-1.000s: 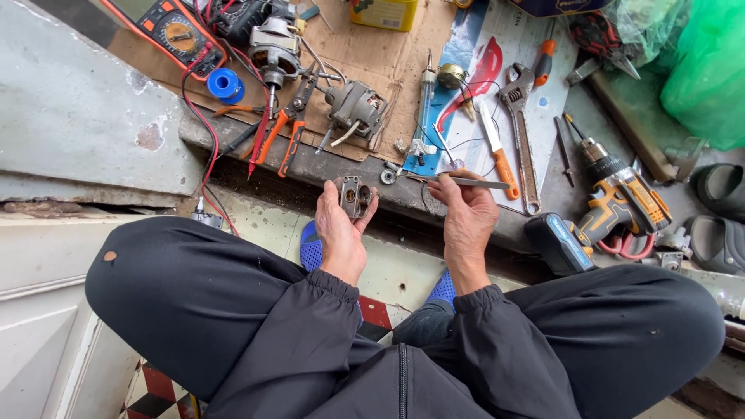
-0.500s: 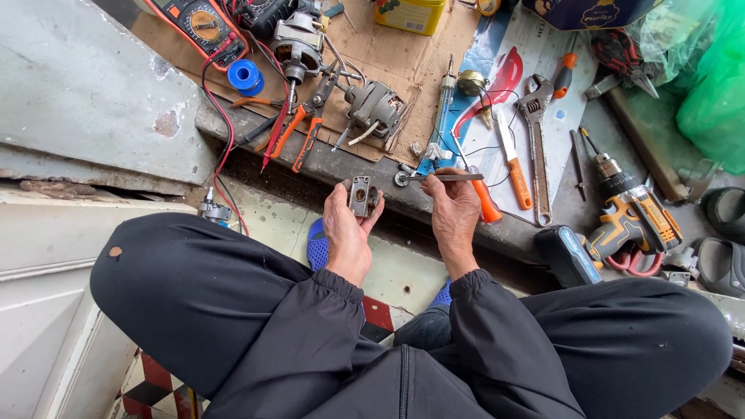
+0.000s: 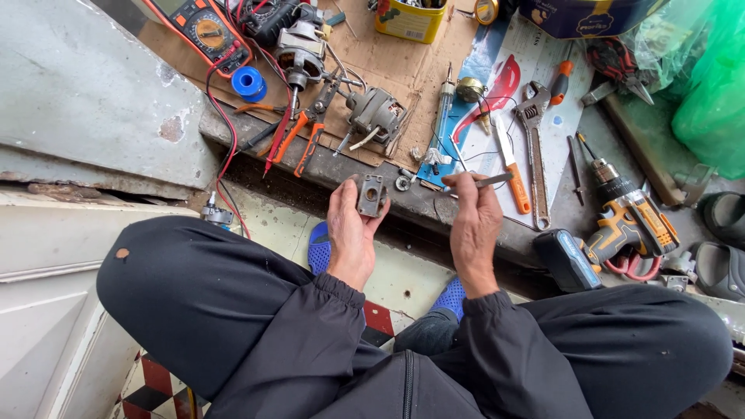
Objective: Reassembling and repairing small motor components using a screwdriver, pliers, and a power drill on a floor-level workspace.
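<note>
I sit with my knees wide over a tiled floor, in front of a low concrete worktop strewn with tools and laid with cardboard and a printed sheet. Nearest me, my left hand has its fingers closed round a small grey metal bracket, held upright at the worktop's edge with its hole facing me. A second ago it sat lower in my palm and more turned away; now it is raised and squared up. My right hand pinches a thin metal tool between thumb and forefinger, lifted level beside the bracket but not touching it, where before it was down among the things on the ledge. To me that reads as inspecting the part, tool at the ready.

Further out lie a small motor, orange-handled pliers, an adjustable wrench and a cordless drill. Beyond those, a yellow tin with a blue band stands on the cardboard, a dark blue box with gold ornament right of it, and a green plastic bag at the far right.
</note>
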